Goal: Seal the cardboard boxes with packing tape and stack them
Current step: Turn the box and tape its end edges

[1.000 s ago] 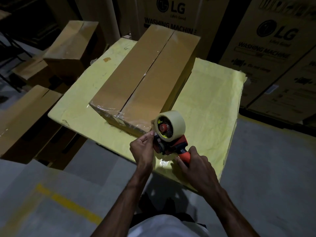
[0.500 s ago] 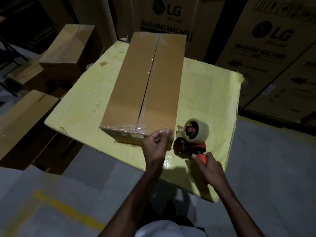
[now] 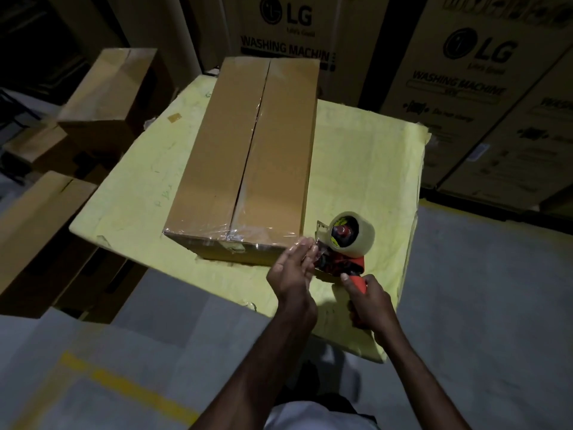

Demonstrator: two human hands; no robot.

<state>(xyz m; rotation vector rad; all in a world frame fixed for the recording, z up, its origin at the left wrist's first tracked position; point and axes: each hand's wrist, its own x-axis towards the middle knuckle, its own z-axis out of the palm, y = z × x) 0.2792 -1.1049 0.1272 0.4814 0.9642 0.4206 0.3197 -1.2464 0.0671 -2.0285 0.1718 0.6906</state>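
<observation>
A long cardboard box (image 3: 248, 156) lies on a yellow-covered table (image 3: 366, 169), its flaps closed. Clear tape runs along the centre seam and across the near end. Just right of the box's near right corner sits a red tape dispenser (image 3: 344, 246) with a roll of clear tape. My right hand (image 3: 370, 301) grips its orange handle. My left hand (image 3: 294, 268) is at the dispenser's mouth, fingers and thumb pinching the loose tape end beside the box corner.
Closed cardboard boxes (image 3: 114, 91) stand stacked left of the table, and another box (image 3: 34, 225) is at the lower left. Large LG washing machine cartons (image 3: 471, 88) wall the back and right. Grey floor with a yellow line (image 3: 124, 386) lies in front.
The box has swung round so that it runs straight away from me. The dispenser moved from the near end to the right of the corner, and my left hand went from that corner to its mouth.
</observation>
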